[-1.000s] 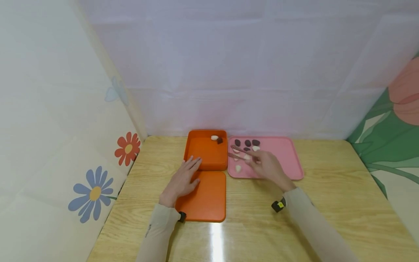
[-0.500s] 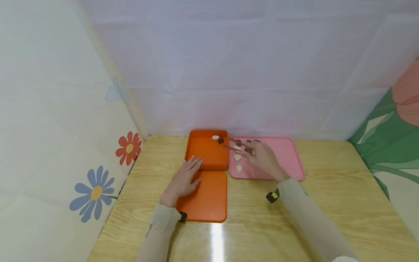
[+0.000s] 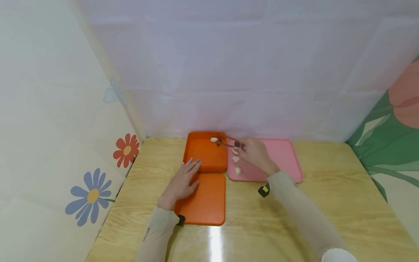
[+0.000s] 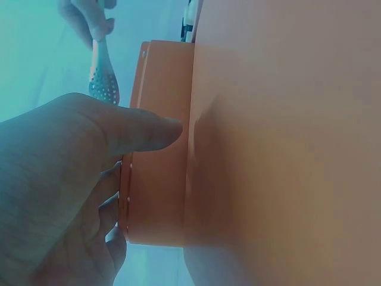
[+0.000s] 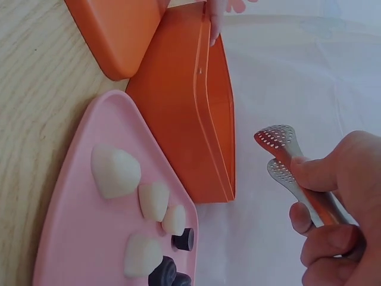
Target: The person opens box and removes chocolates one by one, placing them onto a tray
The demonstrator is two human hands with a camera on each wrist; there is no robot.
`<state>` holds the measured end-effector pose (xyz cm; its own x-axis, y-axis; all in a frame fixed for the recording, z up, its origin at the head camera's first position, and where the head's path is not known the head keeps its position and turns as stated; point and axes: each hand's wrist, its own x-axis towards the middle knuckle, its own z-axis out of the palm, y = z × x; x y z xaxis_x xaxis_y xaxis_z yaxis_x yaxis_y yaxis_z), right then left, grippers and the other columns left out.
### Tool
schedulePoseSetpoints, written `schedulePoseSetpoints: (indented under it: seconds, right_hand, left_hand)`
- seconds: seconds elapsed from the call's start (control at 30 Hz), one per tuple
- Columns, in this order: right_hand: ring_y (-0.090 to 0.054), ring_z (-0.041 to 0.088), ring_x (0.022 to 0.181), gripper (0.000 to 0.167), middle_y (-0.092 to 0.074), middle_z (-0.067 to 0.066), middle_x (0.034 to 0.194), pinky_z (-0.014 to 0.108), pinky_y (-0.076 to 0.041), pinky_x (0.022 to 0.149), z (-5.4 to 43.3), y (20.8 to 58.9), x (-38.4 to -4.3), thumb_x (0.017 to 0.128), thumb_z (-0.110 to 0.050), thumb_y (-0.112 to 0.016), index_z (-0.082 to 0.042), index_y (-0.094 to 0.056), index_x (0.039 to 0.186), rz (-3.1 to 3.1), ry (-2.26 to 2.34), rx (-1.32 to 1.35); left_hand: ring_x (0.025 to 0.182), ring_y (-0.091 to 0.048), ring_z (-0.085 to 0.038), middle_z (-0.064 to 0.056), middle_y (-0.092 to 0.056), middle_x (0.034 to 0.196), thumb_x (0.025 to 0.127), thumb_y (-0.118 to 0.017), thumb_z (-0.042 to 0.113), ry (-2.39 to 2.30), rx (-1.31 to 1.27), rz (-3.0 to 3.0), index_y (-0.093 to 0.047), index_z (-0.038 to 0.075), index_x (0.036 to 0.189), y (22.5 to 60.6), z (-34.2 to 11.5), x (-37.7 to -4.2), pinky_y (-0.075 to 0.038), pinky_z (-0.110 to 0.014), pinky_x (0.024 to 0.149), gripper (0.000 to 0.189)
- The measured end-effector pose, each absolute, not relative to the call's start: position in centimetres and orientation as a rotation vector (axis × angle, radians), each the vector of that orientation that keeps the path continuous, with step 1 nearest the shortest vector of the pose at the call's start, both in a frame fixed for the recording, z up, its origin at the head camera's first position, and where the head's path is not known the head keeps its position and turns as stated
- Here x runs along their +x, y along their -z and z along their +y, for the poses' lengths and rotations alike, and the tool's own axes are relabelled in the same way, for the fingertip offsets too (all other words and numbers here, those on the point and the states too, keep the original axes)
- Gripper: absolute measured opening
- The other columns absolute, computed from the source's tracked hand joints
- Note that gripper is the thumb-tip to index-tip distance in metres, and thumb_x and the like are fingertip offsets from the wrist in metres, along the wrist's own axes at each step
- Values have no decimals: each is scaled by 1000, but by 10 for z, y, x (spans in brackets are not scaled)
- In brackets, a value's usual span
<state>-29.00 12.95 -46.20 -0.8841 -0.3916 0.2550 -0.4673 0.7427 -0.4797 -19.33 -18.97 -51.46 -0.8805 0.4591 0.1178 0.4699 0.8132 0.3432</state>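
Note:
My right hand [image 3: 256, 154] holds metal tongs [image 5: 284, 145] with perforated tips. Their ends hang over the back right of the open orange box [image 3: 207, 169], a little apart, with no piece visible between them in the right wrist view. Beneath them in the box lie a white piece [image 3: 214, 139] and a dark one [image 3: 218, 144], partly covered by the tongs. My left hand [image 3: 180, 185] rests over the box's front left rim, fingers straight and thumb out along the front wall.
On the pink tray [image 3: 283, 163], right of the box, sit several white pieces [image 5: 116, 171] and dark pieces [image 5: 162, 274] that look like chocolates. An orange lid [image 3: 206, 203] lies in front of the box. A pale sheet [image 3: 212, 72] hangs behind the table.
My right hand has carried the tongs leftward from above the pink tray to over the orange box. The left hand stays where it was on the box's rim.

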Motion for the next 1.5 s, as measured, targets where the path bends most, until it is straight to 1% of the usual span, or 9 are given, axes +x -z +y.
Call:
schedulePoseSetpoints:
  seconds: [0.3,0.43,0.53,0.63,0.77,0.87,1.07,1.33,1.5]
  right_hand:
    - [-41,11,50,27,-51,-3,62,24,-27,43,110,456,-304,102,-26,-71,-13,-80,124,-2856,-795,658]
    - [-37,11,48,34,-48,-2,58,24,-25,42,108,454,-309,102,-23,-69,-13,-76,133,-2863,-792,664]
    - [-39,11,48,41,-58,-2,64,24,-25,42,107,454,-313,103,-25,-69,-14,-71,143,-2880,-785,674]
    - [-40,11,48,42,-64,-1,70,23,-25,42,106,455,-317,102,-26,-71,-12,-71,142,-2904,-764,674]
    - [-36,10,46,42,-54,-2,61,23,-23,41,102,459,-321,102,-24,-73,-11,-71,142,-2904,-712,687]
    - [-42,13,52,40,-57,0,65,26,-30,45,98,464,-324,102,-22,-71,-11,-73,140,-2876,-634,707]
    - [-68,22,79,30,-78,4,97,37,-56,62,91,471,-329,99,-18,-70,-12,-78,127,-2858,-510,695]
    - [-65,22,72,19,-72,5,92,37,-56,60,78,469,-333,100,-25,-75,-9,-75,111,-2932,-406,684]
    - [-65,21,75,21,-73,6,97,37,-58,64,71,469,-333,100,-23,-75,-6,-76,112,-2961,-394,677]
  left_hand:
    - [162,-26,-43,-19,-38,171,99,-77,12,583,-757,-2944,-38,1,165,516,-192,-190,-19,-63,131,77]
    - [162,-27,-44,-19,-38,171,99,-76,11,580,-767,-2940,-38,1,165,516,-191,-190,-21,-64,131,77]
    - [161,-27,-44,-19,-38,171,99,-76,12,569,-772,-2938,-38,1,165,515,-189,-191,-21,-64,131,77]
    - [162,-27,-43,-18,-38,171,100,-76,12,565,-773,-2937,-38,1,165,514,-188,-193,-21,-63,131,76]
    - [161,-28,-43,-19,-39,171,99,-77,12,567,-779,-2927,-39,1,164,515,-188,-194,-22,-64,130,76]
    - [161,-28,-43,-18,-38,171,99,-77,12,564,-774,-2926,-39,1,165,516,-189,-194,-22,-64,130,76]
    - [162,-27,-43,-18,-38,171,99,-76,12,569,-770,-2935,-38,1,165,515,-190,-193,-21,-63,131,77]
    - [162,-26,-43,-18,-37,171,100,-76,13,573,-761,-2948,-37,1,165,514,-189,-192,-20,-63,131,77]
    - [162,-26,-42,-19,-38,171,100,-76,13,569,-762,-2947,-37,1,165,514,-188,-192,-21,-63,131,77]
